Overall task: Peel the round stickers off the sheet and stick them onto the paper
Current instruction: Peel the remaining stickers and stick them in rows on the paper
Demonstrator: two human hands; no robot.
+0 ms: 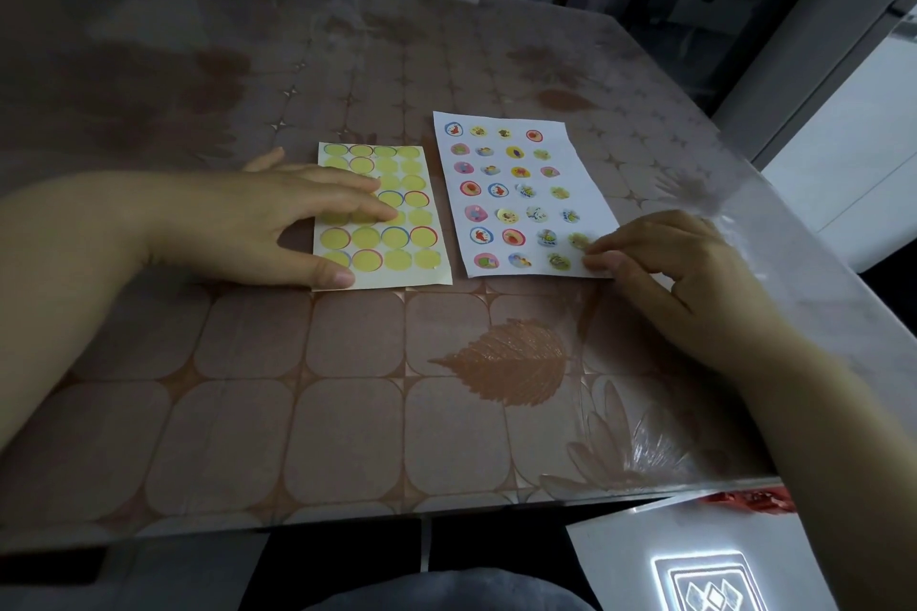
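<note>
The sticker sheet (pixel 426 273) lies left of centre, showing only yellow round backing spots with coloured rims. My left hand (pixel 258 223) rests flat on it, fingers spread, thumb at its near left corner. To its right lies the white paper (pixel 585 174) with several rows of round picture stickers (pixel 513 237) stuck on it. My right hand (pixel 665 258) is at the paper's near right corner, fingertips pinched together and pressing on a spot next to a greenish sticker (pixel 578 241). Whether a sticker is under those fingertips is hidden.
The table (pixel 347 387) wears a brown tile-and-leaf cloth under clear plastic. Its near edge runs across the bottom and its right edge slants at the right. A white glossy surface (pixel 645 556) sits below the table's near right corner.
</note>
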